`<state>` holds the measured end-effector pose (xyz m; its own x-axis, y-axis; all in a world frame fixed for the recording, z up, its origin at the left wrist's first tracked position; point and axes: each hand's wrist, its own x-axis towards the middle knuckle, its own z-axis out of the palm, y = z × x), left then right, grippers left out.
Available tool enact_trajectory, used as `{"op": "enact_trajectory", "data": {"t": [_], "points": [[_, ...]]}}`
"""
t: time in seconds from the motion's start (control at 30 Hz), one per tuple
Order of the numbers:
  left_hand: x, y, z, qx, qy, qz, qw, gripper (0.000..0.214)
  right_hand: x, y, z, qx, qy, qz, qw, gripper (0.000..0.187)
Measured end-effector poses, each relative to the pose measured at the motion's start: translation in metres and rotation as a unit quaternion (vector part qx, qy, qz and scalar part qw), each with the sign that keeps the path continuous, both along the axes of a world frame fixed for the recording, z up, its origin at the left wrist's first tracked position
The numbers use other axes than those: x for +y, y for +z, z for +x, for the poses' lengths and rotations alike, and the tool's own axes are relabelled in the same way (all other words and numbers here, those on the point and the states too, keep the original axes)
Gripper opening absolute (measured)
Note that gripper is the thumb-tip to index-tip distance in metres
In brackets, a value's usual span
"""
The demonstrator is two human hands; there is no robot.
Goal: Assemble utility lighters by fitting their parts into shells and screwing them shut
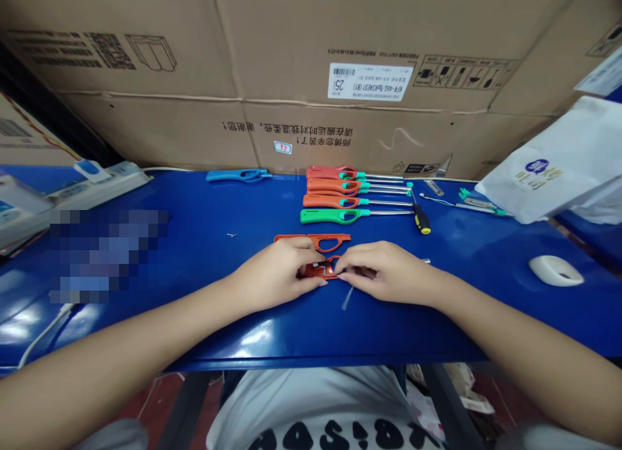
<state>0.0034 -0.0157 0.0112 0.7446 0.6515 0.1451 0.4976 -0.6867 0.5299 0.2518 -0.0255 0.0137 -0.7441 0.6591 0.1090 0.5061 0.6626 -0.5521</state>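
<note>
An opened orange gas lighter half (330, 269) lies on the blue table between both hands, with small dark and pale inner parts showing in it. My left hand (286, 268) is closed on its left end, thumb at the near edge and fingers over the far side. My right hand (381, 268) pinches at its right end; what exactly is between those fingertips is partly hidden. A metal tip (427, 261) shows just beyond the right hand. The other orange shell half (330, 242) lies right behind the hands. A thin translucent strip (346, 299) sits below the right fingers.
Several assembled lighters (335, 202) lie in a stack behind, beside a black-yellow screwdriver (422, 220). A blue lighter handle (237, 176) and small screws (232, 235) are leftward. A white mouse (556, 271), a paper bag (549, 161), a power strip (97, 194) and a cardboard box (184, 139) surround the area.
</note>
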Motion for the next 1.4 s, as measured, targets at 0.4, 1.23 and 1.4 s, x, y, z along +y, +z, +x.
{"op": "enact_trajectory", "data": {"t": [0.4, 1.23, 1.4], "points": [[-0.004, -0.011, 0.008, -0.029, 0.013, 0.003, 0.999, 0.03, 0.003, -0.013, -0.01, 0.011, -0.069, 0.058, 0.996, 0.011], [-0.004, -0.01, 0.007, -0.038, 0.023, 0.027, 0.999, 0.031, 0.004, -0.007, 0.0, -0.142, 0.047, 0.218, 0.965, 0.035], [-0.004, -0.01, 0.004, -0.037, 0.003, 0.054, 0.998, 0.046, 0.012, -0.001, 0.011, -0.06, -0.04, 0.197, 0.978, 0.03]]}}
